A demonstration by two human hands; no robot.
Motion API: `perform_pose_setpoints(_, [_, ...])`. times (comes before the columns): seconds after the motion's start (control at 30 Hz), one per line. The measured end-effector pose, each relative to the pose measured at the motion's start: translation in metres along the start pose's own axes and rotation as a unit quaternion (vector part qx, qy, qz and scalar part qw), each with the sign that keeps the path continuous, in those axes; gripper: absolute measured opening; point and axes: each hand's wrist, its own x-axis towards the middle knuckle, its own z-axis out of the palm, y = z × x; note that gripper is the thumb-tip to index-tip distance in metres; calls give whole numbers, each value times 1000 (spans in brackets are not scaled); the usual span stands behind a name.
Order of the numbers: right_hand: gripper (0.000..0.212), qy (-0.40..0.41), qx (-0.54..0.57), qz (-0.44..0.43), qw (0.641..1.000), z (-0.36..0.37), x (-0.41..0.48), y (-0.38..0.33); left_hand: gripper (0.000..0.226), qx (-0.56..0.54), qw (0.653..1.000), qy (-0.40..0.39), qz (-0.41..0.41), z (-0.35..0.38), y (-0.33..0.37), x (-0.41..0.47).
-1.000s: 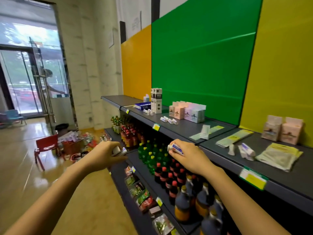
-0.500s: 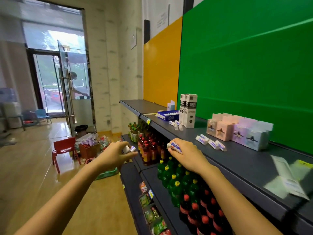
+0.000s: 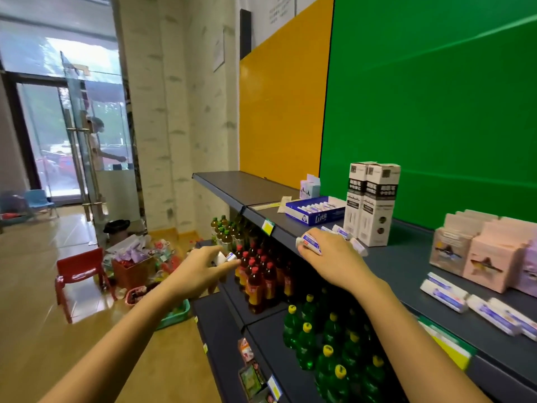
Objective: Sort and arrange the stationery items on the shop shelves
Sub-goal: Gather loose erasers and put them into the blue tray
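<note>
white-and-blue pack (image 3: 308,242) lay crosswise under right hand (image 3: 328,257), fingers curled round it, at top shelf (image 3: 392,263) front edge | blue display tray (image 3: 313,217) ahead of fingertips, near | left hand (image 3: 203,269) pinched second pack (image 3: 227,256), off-shelf, farther from tray

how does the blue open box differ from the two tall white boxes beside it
The blue open box lies flat and low; the tall white boxes stand upright. The blue open box is open-topped, showing a row of small white items; the tall white boxes hide their contents. One is blue with white lettering, the others white with black bands. Both sit on the top shelf.
</note>
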Motion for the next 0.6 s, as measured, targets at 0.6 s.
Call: perform_pose_setpoints(0.6, [24, 38, -112, 198, 973, 21, 221, 27, 32, -55, 981, -122, 143, -39, -80, 280])
